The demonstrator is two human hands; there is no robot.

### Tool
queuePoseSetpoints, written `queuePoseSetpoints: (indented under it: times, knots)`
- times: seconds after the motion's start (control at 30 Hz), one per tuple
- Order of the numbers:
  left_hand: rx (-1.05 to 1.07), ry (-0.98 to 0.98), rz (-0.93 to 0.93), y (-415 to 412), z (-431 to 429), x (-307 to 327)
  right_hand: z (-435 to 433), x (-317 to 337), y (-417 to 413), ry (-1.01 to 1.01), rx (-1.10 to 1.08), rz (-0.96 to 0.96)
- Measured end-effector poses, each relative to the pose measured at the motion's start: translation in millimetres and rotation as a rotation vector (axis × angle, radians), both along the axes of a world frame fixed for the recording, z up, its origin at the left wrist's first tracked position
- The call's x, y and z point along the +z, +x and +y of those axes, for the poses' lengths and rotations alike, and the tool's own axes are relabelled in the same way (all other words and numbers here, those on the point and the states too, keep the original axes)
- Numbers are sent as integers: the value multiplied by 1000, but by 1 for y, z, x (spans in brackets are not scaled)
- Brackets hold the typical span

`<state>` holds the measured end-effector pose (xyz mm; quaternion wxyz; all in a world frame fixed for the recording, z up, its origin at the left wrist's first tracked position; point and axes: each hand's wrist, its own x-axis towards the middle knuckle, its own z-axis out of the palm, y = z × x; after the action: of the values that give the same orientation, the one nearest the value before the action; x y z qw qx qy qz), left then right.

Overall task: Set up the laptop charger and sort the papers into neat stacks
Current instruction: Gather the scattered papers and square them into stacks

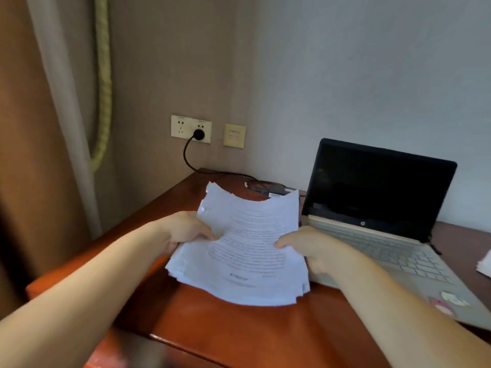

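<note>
**Both hands pinch a loose sheaf of paper above the desk**

Head view: the left hand [186, 229] grips the left edge of a thick, uneven sheaf of white printed paper sheets [247, 243], its fingers curled onto the top page. The right hand [310, 248] pinches the right edge with the thumb on top; its other fingers are hidden underneath. The sheaf is tilted over the left half of the reddish-brown wooden desk [239, 333]. I cannot tell whether its near edge touches the wood. It sits just beside the open silver laptop with a dark screen [377, 187], which stands toward the right edge.

Beyond the far left corner, a round black charger plug [198, 134] is seated in the cream wall socket plate [183, 127]. Its thin black cable [186, 158] drops to the far edge and runs behind the sheaf. Whether it reaches the laptop is hidden. A few more white loose pages [485, 264] show at the right edge.

The sheaf looks light, limp and slick page on page, with staggered edges. Holding midway along both side edges seems best for tapping it square on the desk. A slack hold would probably let the pages fan out and slide.
</note>
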<state>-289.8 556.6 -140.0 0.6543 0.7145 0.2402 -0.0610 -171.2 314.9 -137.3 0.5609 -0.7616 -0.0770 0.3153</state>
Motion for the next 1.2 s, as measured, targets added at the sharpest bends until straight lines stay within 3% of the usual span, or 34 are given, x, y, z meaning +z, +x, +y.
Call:
queuePoseSetpoints:
  times: [0.2, 0.4, 0.57, 0.87, 1.03, 1.2]
  knots:
    - [55, 161, -62, 10, -3, 9, 3, 1, 6, 79, 19, -36]
    - [156, 165, -473, 17, -11, 18, 0, 17, 15, 372, -67, -259]
    - [230, 203, -748, 30, -21, 34, -1, 40, 21, 423, -126, -473]
    - [295, 299, -846, 24, -34, 35, 0, 45, 16, 478, -179, -594]
    - [318, 224, -933, 16, -30, 37, 3, 55, 15, 546, -119, -613]
    - [404, 238, -955, 13, -26, 46, 5, 73, 12, 668, -190, -627]
